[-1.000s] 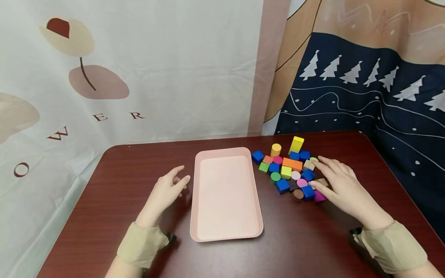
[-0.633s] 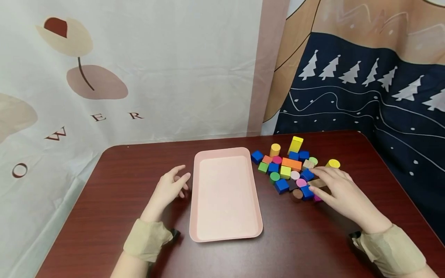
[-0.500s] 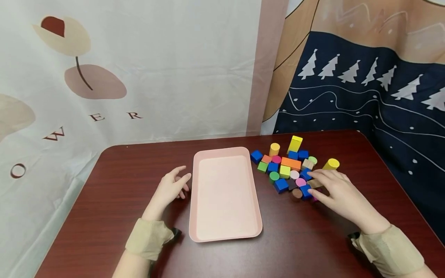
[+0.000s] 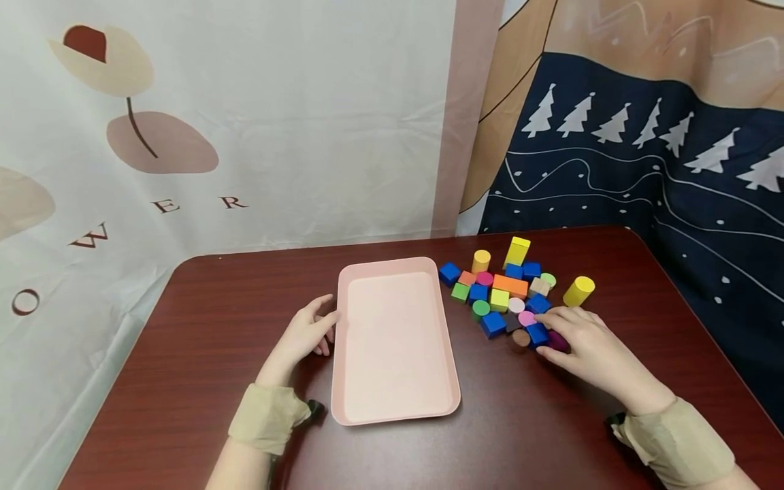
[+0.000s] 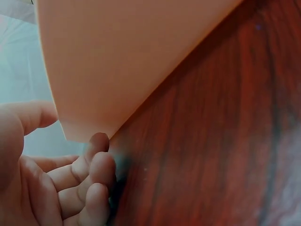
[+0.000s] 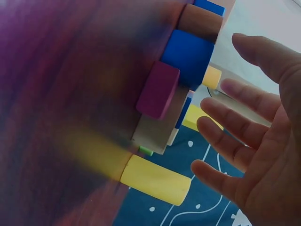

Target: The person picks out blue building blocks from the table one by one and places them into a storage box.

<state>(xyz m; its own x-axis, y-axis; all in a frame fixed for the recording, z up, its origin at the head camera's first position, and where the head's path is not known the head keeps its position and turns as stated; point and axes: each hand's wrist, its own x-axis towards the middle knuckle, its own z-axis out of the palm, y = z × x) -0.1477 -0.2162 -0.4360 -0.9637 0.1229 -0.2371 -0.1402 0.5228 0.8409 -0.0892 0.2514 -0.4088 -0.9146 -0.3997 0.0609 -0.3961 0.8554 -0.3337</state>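
My left hand [image 4: 306, 331] is beside the left rim of a pink tray [image 4: 344, 340], its fingers loosely bent. In the left wrist view the thumb and fingertips lie close to the tray wall [image 5: 113, 70]; I cannot tell whether they touch. My right hand [image 4: 591, 350] hovers over the near right side of a pile of coloured wooden blocks. Its fingers are spread around a blue cube [image 4: 537, 334], with a gap in the right wrist view. A magenta block [image 6: 159, 89], a brown cylinder [image 6: 202, 22] and a plain wooden block [image 6: 160, 129] adjoin that cube [image 6: 190, 56].
A yellow cylinder [image 4: 578, 291] stands apart at the pile's right. An upright yellow block [image 4: 517, 252] and an orange-yellow cylinder [image 4: 481, 261] stand at the back. The dark red table [image 4: 245, 286] meets a printed curtain [image 4: 331, 136] behind.
My right hand has moved toward me and left, from the pile's right side to the blue cube, uncovering the yellow cylinder. My left hand has shifted slightly nearer the tray.
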